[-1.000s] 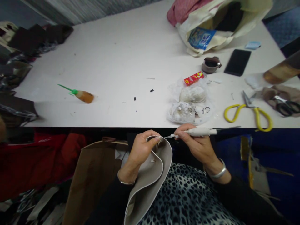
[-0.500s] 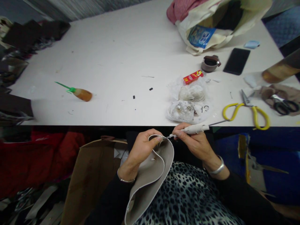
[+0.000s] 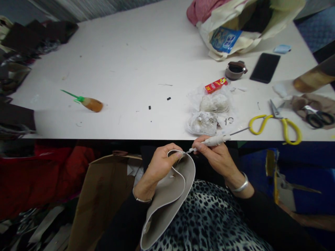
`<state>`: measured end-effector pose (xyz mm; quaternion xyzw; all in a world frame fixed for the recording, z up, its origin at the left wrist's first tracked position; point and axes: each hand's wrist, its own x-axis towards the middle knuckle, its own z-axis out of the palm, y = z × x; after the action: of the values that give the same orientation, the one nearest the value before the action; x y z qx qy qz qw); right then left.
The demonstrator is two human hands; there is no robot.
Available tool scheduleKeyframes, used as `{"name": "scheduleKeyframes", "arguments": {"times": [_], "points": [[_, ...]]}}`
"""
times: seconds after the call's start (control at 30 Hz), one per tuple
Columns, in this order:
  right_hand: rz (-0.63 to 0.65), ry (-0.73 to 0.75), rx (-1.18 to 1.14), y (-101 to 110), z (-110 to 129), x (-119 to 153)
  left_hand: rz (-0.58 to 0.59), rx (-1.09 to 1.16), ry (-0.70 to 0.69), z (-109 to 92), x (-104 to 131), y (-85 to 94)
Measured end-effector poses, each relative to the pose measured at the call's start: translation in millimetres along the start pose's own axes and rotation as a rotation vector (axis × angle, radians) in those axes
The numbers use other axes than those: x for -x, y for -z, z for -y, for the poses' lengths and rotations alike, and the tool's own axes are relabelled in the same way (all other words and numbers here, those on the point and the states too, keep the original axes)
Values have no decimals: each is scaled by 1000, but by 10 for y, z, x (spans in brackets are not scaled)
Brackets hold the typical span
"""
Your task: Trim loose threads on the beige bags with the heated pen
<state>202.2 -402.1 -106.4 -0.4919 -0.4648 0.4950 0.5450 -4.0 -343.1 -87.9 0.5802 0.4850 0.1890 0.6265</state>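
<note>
My left hand (image 3: 159, 164) pinches the upper edge of a beige-grey, leather-like piece (image 3: 170, 197), which hangs curled in an S-shaped fold over my lap. In my right hand (image 3: 218, 157) is a thin pointed tool with a white wrapped handle (image 3: 216, 140). Its metal tip meets the edge of the piece right beside my left thumb; whether it goes through cannot be made out. From the handle's rear end a thin metal rod sticks out toward the yellow-handled scissors (image 3: 274, 120) on the table.
On the white table (image 3: 117, 69) are a green-tipped glue bottle (image 3: 91, 104), plastic-wrapped lumps (image 3: 202, 122), a red box (image 3: 216, 85), black-handled scissors (image 3: 319, 116), a phone (image 3: 265, 68) and a cloth bag (image 3: 209, 38). A cardboard box (image 3: 102, 198) stands below, left of my lap.
My right hand and the white-handled tool have shifted slightly left, toward the piece's edge. My left hand keeps its pinch, and the piece has moved slightly right.
</note>
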Motion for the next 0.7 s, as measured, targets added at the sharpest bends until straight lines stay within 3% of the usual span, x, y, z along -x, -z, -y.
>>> {"name": "scheduleKeyframes", "arguments": {"times": [0.17,0.3,0.47,0.6,0.7], "points": [[-23,-61,-50,-43,-45,-25,-37,4,-6,37,-11,-34],[5,-4,30,-49,-32,-21,-96,66,-6,81,-12,-54],[201,283,331,53,92,20,-97,147,29,150,-33,-41],[411,593,779,110,233,79,-44,209,63,177,-57,-33],[485,732,1049,94,267,137,-45,248,75,171,-64,-33]]}}
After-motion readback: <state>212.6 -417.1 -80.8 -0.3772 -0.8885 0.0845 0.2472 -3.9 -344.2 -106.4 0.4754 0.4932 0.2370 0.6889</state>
